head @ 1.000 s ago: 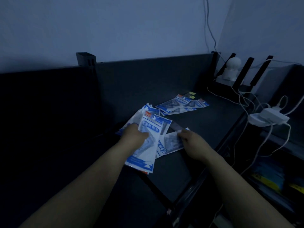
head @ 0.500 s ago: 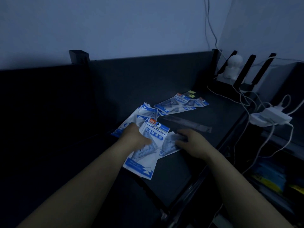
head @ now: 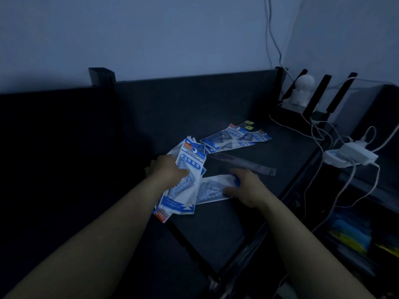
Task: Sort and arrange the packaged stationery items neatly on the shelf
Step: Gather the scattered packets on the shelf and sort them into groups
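At frame centre, the left hand grips a fanned stack of blue-and-white packets above the dark shelf. Just right, the right hand lies on a single packet; its grip cannot be told. More packets lie toward upper right.

You are working in very dim, bluish light. The wall behind is the brightest area, evenly lit with no glare. The left part of the shelf sinks into near black, and detail there is lost. The white and blue packets catch the most light. Your forearms look soft and slightly blurred. Straight edges bow near the frame borders from the wide lens.
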`<state>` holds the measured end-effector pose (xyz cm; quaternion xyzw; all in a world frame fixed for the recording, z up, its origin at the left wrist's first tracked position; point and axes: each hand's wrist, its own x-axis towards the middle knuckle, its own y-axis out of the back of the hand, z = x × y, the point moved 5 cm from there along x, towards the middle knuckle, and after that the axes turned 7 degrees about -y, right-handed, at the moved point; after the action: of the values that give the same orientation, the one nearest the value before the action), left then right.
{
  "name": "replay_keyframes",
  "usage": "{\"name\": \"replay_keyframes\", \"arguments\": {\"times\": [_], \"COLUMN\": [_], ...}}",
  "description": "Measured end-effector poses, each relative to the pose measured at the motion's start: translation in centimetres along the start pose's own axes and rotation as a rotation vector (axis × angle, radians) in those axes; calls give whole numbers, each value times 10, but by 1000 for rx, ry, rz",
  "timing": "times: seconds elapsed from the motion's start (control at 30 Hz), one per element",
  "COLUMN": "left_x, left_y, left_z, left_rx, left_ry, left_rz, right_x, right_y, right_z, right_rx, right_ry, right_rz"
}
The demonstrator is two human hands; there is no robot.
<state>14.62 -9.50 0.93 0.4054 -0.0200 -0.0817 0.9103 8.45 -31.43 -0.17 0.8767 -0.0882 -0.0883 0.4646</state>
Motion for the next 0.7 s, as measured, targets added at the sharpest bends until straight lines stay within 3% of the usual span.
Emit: {"name": "replay_keyframes", "arguments": {"times": [0.4, 0.57, 0.7], "left_x": [7, 3, -6], "left_y": [-8, -4, -3], "left_z": [3, -3, -2], "left_rx": [-248, -321, -412], "left_ry": [55, -10, -51], "left_rz": [-53, -106, -144], "right_x": [-1, 3, 2], "right_y": [-5, -8, -16], "right_z": [-6, 2, 0], "right_rx": [135, 23, -25], "right_ry": [17, -14, 29], "right_rz": [-29, 3, -75]}}
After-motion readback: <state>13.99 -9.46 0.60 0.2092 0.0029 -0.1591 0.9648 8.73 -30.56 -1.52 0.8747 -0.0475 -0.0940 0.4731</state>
